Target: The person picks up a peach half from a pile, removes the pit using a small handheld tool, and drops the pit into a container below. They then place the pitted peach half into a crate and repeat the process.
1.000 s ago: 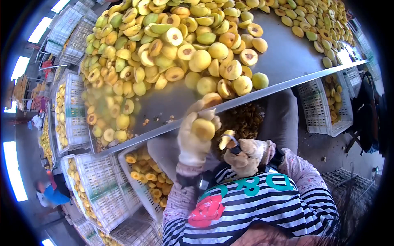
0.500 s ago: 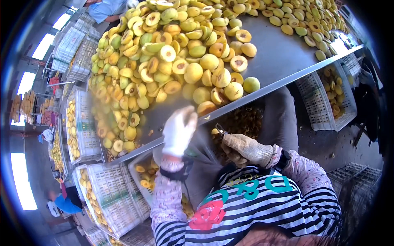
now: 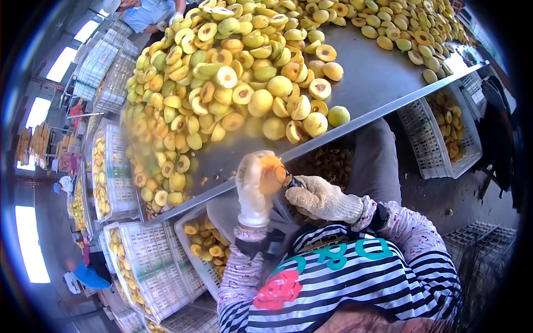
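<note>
My left hand (image 3: 254,180), in a white glove, is closed around a halved yellow fruit (image 3: 273,174), its cut face showing, just below the metal table's edge. Against the fruit's right side is a small curved tool (image 3: 290,181) with a dark handle, gripped by my right hand (image 3: 325,198) in a tan knit glove. Above both hands, a large heap of halved fruit (image 3: 222,94) covers the left part of the metal table (image 3: 363,72).
Below the table's edge stands a crate of fruit halves (image 3: 208,244); a larger white crate (image 3: 161,261) is at its left. Another crate (image 3: 438,133) stands at the right. Dark scraps (image 3: 327,166) lie under the table. A person in blue (image 3: 150,14) is at the upper left.
My left hand has come down and right from the table's edge, now with a fruit half in it. My right hand has shifted slightly left, bringing the tool against the fruit.
</note>
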Demonstrator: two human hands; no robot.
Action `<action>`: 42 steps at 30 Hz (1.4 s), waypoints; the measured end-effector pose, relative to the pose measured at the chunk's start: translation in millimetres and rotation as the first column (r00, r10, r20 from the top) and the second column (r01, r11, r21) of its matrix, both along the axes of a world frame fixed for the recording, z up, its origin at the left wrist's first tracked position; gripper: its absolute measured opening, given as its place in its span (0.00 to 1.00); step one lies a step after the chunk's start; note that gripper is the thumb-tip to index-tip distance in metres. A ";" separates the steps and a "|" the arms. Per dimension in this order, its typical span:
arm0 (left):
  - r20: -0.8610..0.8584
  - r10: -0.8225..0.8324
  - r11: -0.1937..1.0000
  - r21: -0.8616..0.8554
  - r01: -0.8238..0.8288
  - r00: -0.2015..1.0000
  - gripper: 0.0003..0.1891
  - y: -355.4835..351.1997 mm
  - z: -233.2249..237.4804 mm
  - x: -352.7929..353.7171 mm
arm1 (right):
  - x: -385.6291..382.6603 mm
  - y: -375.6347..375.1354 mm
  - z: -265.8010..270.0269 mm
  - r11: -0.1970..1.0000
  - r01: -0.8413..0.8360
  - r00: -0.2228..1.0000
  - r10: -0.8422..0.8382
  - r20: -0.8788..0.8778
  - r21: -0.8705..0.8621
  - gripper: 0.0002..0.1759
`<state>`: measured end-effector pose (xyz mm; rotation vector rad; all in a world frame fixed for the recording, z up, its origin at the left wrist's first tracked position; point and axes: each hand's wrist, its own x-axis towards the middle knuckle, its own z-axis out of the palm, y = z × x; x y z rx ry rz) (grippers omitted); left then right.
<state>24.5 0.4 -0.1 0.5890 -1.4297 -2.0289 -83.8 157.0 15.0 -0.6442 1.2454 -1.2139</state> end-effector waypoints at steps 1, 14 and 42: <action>-0.075 0.038 0.991 0.129 -0.028 0.996 0.19 7.5 0.3 0.1 | 1.8 -3.4 -4.6 1.000 -0.016 0.998 0.016 -0.055 0.005 0.19; -0.018 0.243 0.905 0.363 -0.220 0.970 0.18 28.2 6.7 2.7 | 21.5 -21.0 -0.3 0.996 0.009 0.925 0.025 -0.380 0.088 0.25; -0.244 0.069 0.979 0.201 -0.020 0.967 0.16 26.9 -0.5 0.1 | 29.4 -16.0 -17.5 0.996 0.014 0.940 -0.044 -0.338 -0.091 0.25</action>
